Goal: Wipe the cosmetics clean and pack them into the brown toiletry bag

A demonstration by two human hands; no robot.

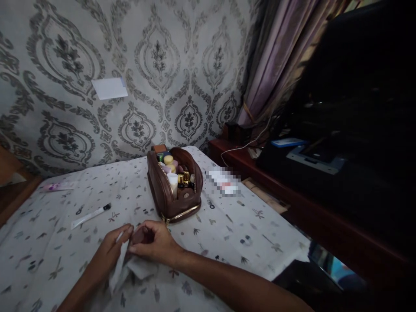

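At the far left of the patterned surface, a pink-and-white tube lies beyond a clear, black-capped tube. Nearer, the left hand has its fingers pinched on a white cloth, which sits between the hands and drapes below them, touching the left fingers. A light pinch, with the loose folds kept out of the way, should give the best control. Just beside it, the right hand curls its fingers around what looks like a small reddish thing; a steady hold would suit it, though its shape is too dim to tell. Further right and beyond the hands, an open brown bag stands, filled with small containers.
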